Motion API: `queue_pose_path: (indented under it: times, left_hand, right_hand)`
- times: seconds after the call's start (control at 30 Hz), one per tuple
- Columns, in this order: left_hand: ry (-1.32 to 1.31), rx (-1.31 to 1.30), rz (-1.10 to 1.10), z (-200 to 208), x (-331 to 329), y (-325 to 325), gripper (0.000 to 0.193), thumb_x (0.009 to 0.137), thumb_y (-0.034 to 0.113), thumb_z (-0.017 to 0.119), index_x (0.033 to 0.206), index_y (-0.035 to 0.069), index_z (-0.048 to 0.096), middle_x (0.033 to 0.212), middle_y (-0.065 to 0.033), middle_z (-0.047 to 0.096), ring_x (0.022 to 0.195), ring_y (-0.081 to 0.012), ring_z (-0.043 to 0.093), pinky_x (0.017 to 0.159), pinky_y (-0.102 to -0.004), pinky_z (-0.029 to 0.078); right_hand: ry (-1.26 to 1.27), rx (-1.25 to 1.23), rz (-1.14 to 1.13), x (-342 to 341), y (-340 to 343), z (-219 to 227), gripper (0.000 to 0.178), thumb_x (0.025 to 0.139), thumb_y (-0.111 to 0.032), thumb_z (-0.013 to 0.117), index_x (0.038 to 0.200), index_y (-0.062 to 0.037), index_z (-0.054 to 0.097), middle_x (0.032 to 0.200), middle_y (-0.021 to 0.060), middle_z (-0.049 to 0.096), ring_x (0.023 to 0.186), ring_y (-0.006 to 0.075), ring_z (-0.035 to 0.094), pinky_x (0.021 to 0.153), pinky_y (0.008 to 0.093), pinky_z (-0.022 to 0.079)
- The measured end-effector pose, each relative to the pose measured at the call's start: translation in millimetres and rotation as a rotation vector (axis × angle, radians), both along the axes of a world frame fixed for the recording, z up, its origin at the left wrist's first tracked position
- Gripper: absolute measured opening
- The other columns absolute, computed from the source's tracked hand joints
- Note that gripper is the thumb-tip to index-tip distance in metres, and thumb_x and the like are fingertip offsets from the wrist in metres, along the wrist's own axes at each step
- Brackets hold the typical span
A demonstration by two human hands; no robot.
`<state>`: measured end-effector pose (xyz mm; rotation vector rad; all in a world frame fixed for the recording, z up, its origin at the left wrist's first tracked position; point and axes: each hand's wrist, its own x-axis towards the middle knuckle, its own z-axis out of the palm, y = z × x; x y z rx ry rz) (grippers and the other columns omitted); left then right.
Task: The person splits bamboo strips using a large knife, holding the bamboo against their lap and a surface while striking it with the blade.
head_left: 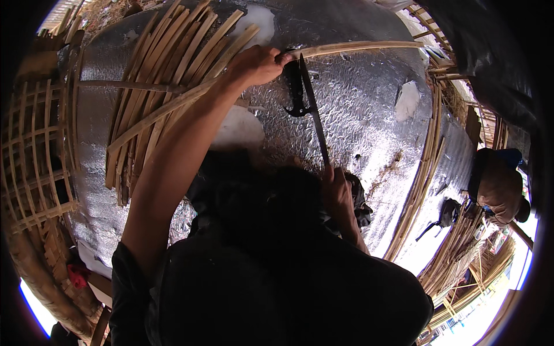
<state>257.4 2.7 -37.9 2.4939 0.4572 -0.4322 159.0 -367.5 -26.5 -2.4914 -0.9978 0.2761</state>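
My left hand [259,64] is closed on a long bamboo strip [358,47]. The strip runs out to the right from my fingers, and a length of bamboo [156,114] also slants down left past my forearm; whether the two are one piece is hidden by my hand. In my right hand [336,187], low in front of me, is the handle of a long, narrow dark knife [314,112]. Its blade points away from me, and the tip meets the strip right beside my left fingers. A black object [295,86], possibly a sheath, lies left of the blade.
A bundle of bamboo strips [167,52] lies at the left on the silvery foil sheet [369,109]. Woven bamboo lattice [34,150] stands farther left. More long strips [424,173] line the right side, near a person [499,184] and a black bag [447,213].
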Motion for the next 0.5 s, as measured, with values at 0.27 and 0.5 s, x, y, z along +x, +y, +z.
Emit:
queue_pose_path:
  times: [0.27,0.5]
  left_hand:
    - [-0.112,0.063,-0.007,-5,-12,-4,0.046,0.104,0.052,0.044,0.111,0.013,0.068,0.085,-0.0150,0.072,0.086,-0.0361,0.072,0.079,-0.0512,0.055]
    - [-0.160,0.175,-0.028,5,-27,-13,0.046,0.102,0.052,0.049,0.119,0.012,0.064,0.092,-0.0148,0.073,0.088,-0.0373,0.071,0.081,-0.0490,0.058]
  right_hand:
    - [0.373,0.039,-0.250,16,12,40,0.037,0.109,-0.032,0.041,0.090,-0.0033,0.055,0.060,0.0141,0.058,0.055,0.0350,0.063,0.054,0.0459,0.048]
    - [0.168,0.269,-0.095,70,63,31,0.027,0.103,-0.012,0.056,0.121,0.0066,0.049,0.064,0.0132,0.059,0.052,0.0253,0.063,0.047,0.0392,0.046]
